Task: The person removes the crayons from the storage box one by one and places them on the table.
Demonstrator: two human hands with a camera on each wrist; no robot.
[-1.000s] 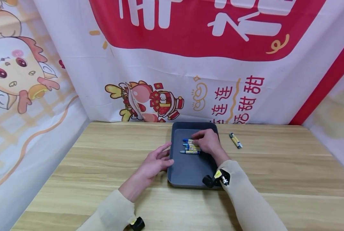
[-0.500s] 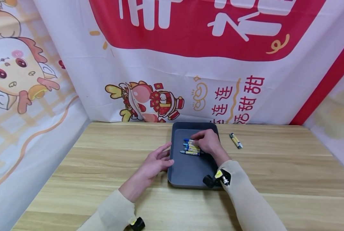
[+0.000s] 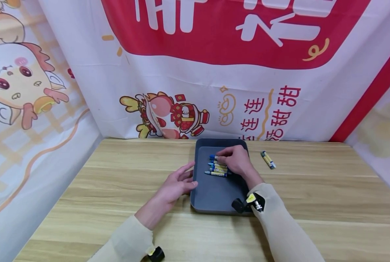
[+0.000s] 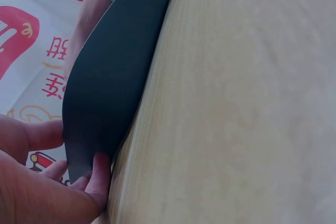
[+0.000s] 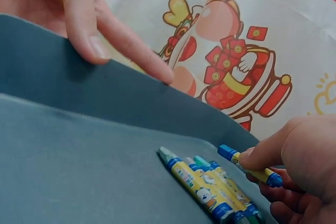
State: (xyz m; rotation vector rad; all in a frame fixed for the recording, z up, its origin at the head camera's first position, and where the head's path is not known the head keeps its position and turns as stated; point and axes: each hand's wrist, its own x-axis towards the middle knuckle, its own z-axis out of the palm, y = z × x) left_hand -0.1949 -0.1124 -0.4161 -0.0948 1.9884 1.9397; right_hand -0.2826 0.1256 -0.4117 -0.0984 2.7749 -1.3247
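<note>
My right hand (image 3: 235,160) is over the far part of a dark grey tray (image 3: 211,198). Its thumb and fingers pinch a blue crayon (image 5: 228,152) with a yellow wrapper, held above the others. Beneath it in the tray, several blue and green crayons (image 3: 217,174) lie side by side in a row, their right ends partly hidden by the hand. My left hand (image 3: 175,185) rests against the tray's left side. In the left wrist view, its fingertips (image 4: 101,169) touch the outer wall, while another digit reaches the rim.
Two more crayons (image 3: 268,160) lie together on the wooden table (image 3: 313,189), right of the tray. A printed white and red cloth (image 3: 168,72) hangs behind the table's back edge, close to the tray's far end.
The right hand has shifted slightly up and away from the row, and the blue crayon in its grip now stands apart from the others. The left hand stays put.
</note>
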